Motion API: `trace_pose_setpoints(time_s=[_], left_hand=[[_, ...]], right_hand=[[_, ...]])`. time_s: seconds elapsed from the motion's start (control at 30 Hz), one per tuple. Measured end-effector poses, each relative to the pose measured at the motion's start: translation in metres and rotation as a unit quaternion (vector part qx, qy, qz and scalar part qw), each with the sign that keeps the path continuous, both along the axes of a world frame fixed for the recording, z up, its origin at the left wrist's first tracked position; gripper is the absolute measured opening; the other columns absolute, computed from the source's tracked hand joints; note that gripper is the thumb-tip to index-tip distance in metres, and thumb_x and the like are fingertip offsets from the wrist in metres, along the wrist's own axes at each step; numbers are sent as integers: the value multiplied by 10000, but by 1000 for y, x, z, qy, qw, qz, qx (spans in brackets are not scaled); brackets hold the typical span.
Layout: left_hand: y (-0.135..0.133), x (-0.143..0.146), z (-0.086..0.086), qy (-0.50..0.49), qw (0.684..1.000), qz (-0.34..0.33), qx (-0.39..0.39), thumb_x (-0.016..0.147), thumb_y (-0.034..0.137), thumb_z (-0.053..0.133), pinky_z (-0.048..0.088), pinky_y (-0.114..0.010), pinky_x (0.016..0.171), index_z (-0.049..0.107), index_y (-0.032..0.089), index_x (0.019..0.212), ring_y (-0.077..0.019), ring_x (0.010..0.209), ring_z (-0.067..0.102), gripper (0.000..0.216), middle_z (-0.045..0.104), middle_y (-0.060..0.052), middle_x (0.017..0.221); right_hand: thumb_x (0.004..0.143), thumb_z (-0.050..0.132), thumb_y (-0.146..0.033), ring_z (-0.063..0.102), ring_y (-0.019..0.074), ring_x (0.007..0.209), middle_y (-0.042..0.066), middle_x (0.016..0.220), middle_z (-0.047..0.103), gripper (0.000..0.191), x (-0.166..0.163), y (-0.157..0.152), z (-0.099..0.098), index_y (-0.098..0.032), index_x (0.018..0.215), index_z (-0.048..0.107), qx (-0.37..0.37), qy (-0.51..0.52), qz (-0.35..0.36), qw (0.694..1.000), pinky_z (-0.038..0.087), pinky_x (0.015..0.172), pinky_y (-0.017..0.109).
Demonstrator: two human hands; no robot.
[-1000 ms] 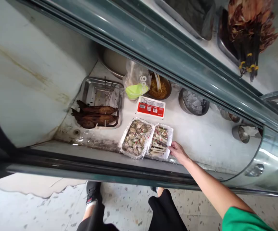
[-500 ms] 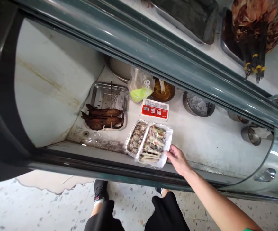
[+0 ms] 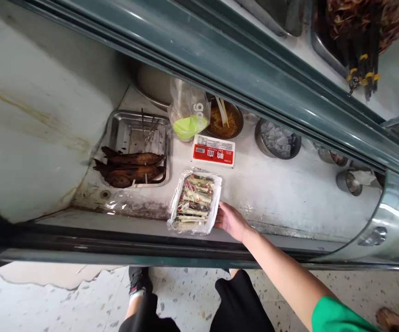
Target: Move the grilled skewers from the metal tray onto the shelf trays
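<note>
A plastic-wrapped foil tray of food on sticks (image 3: 195,200) lies near the front edge of the display case floor. My right hand (image 3: 233,222) reaches in from the lower right, its fingers at the tray's right rim; the fingertips are partly hidden by the rim. Clear film wrinkles along the tray's left side, and the second tray of shellfish-like food is hidden, seemingly underneath. Just behind stands a red and white labelled pack (image 3: 213,151). My left hand is out of the picture.
A metal tray (image 3: 166,122) with dark brown meat pieces (image 3: 130,168) stands left. Behind are a plastic bag with a green-bottomed container (image 3: 189,115), a bowl of yellowish food (image 3: 225,122) and a bowl of ice (image 3: 278,138). A green frame rail (image 3: 199,46) crosses above.
My right hand has moved the tray left, over the second tray, which was visible beside it before. The camera view has shifted slightly.
</note>
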State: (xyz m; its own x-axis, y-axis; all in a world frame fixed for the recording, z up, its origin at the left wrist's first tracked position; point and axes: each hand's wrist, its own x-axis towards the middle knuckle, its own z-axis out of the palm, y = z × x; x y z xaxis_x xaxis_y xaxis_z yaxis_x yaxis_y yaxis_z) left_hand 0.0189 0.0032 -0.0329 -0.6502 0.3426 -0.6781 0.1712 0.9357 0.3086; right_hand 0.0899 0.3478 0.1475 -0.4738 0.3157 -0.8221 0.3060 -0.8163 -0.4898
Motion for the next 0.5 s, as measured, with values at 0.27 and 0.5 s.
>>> trace_pose_setpoints(time_s=[0.27, 0.5], left_hand=[[-11, 12, -3, -26, 1000, -3, -17, 339, 333, 323, 420, -410, 489, 684, 529, 988, -482, 1054, 653, 768, 655, 12, 809], [-10, 14, -14, -49, 998, 6, -38, 360, 355, 310, 412, -460, 518, 679, 591, 978, -503, 1067, 645, 758, 690, 55, 853]], right_hand=[[563, 860, -338, 646, 171, 794, 12, 918, 736, 437, -14, -3, -32, -202, 892, 606, 176, -60, 100, 977, 551, 704, 309], [588, 838, -413, 632, 155, 724, -22, 831, 730, 421, -19, -5, -35, -202, 875, 613, 148, -54, 51, 986, 538, 643, 291]])
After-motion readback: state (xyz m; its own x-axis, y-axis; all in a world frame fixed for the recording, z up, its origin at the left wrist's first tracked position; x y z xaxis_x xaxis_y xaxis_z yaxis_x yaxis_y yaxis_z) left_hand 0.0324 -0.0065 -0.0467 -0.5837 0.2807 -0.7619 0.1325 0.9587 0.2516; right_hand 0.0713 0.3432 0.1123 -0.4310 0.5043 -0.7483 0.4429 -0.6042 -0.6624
